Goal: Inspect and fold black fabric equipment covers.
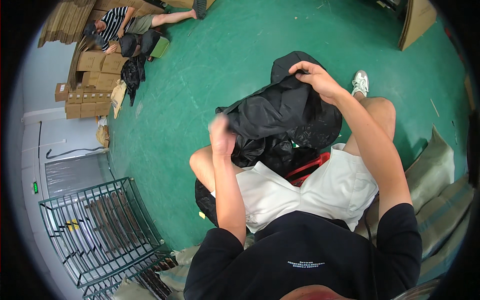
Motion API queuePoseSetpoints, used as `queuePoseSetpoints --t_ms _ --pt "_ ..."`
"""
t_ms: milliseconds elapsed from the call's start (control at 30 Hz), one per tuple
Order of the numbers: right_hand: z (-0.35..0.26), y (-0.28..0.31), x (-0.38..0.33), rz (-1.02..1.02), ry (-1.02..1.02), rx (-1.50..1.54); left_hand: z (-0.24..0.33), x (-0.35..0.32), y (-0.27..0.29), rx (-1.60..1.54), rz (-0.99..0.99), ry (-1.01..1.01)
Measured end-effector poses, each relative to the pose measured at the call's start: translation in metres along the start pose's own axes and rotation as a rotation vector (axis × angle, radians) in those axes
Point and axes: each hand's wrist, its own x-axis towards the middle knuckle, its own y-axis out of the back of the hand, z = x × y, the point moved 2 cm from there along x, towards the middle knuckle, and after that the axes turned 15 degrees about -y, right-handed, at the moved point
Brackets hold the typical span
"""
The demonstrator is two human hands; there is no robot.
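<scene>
A large sheet of thin black fabric [265,112], creased and slightly shiny, stretches between my two hands above my lap. My left hand [221,137] is closed at its left end; the fingertips there are blurred. At the upper right edge, my right hand [320,82] pinches the fabric between thumb and fingers. More black material [272,150] hangs and bunches between my knees, its full shape hidden. Below it, part of a red plastic object [310,169] shows between my thighs.
Stuffed woven sacks [442,205] lie at my right side. A green metal rack [102,225] stands at the lower left. Cardboard boxes [92,95] are stacked at the far left, where another person [122,25] sits with black material. A folded cardboard sheet [416,22] stands far right.
</scene>
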Motion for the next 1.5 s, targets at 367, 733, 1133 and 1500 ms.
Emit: queuePoseSetpoints --t_ms 367,733,1133,1500 --pt "-0.008 -0.006 -0.008 -0.249 -0.072 0.186 -0.005 -0.004 -0.001 -0.305 0.091 0.138" --pt "-0.012 -0.010 -0.013 -0.382 -0.015 -0.072 -0.011 -0.012 -0.042 -0.711 -0.159 0.211" --pt "0.008 -0.024 -0.001 -0.135 0.256 -0.487 0.026 0.004 -0.049 -0.073 0.006 0.129" --pt "-0.005 -0.024 -0.006 -0.432 -0.132 0.192 0.033 0.027 -0.037 0.265 -0.116 0.190"
